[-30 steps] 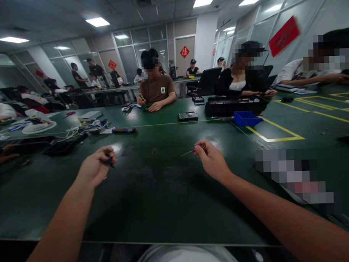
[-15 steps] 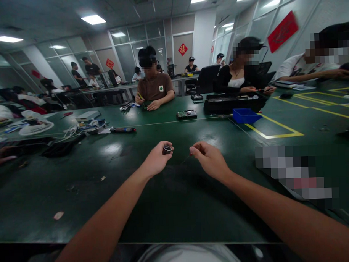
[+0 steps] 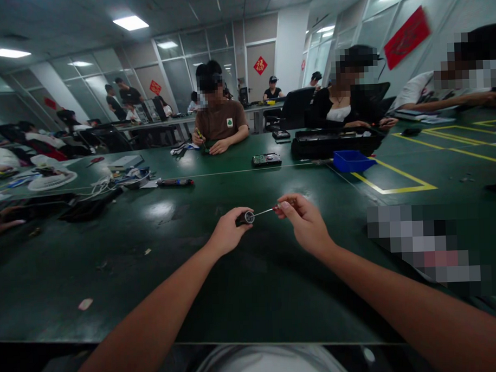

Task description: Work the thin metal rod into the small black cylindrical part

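My left hand is closed round a small dark cylinder with a round silvery end, held above the green table. My right hand pinches the reddish handle of a thin metal tool. The tool's fine tip points left and meets the cylinder's round end. Both hands hover over the middle of the table, close together.
Across the table sit several people at work. A blue bin, a long black case, a circuit board and a dark pen-like tool lie further out. Cables and clutter fill the left. Yellow tape lines mark the right.
My left hand has moved right from the table's left part to meet my right hand. The cylinder now lies sideways, and the tool's tip has come up against its end.
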`<action>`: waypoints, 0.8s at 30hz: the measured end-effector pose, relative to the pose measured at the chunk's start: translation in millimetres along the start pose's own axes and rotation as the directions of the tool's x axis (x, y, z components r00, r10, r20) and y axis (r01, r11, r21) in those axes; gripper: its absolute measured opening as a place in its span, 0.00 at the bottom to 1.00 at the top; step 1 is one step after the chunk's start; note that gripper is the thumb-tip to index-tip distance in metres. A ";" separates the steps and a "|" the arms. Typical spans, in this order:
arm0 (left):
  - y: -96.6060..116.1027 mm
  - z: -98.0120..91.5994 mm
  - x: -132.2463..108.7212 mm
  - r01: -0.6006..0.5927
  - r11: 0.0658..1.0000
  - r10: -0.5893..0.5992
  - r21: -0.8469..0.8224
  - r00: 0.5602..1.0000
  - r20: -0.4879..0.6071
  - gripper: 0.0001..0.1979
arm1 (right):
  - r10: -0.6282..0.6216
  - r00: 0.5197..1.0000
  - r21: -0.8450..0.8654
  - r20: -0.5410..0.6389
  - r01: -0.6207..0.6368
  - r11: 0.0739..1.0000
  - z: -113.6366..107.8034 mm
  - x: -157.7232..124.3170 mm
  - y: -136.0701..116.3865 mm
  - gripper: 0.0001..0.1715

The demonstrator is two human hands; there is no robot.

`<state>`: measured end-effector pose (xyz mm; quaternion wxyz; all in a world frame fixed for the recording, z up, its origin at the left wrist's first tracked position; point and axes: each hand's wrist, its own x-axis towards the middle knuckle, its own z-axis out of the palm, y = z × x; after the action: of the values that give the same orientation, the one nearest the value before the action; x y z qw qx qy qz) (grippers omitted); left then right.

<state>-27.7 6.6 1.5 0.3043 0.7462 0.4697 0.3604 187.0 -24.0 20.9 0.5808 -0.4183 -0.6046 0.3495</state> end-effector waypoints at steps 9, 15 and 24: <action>-1.5 -0.5 -1.6 -0.035 0.999 0.035 0.001 0.999 0.012 0.21 | 0.013 0.999 -0.087 -0.038 -0.016 0.996 0.0 1.8 6.6 0.14; -0.9 -1.4 -2.3 -0.044 0.998 0.045 0.042 0.999 -0.014 0.22 | 0.019 0.999 -0.364 -0.045 -0.034 0.931 -4.5 0.4 -6.4 0.21; 0.5 -2.8 -3.8 -0.076 0.993 0.076 0.094 0.997 -0.002 0.21 | -0.101 0.994 -0.377 0.046 0.111 0.919 -2.7 -3.7 -7.5 0.11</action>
<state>-31.0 3.2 2.5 0.2536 0.7761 0.4583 0.3512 188.8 -30.6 26.4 0.4994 -0.4848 -0.6898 0.1994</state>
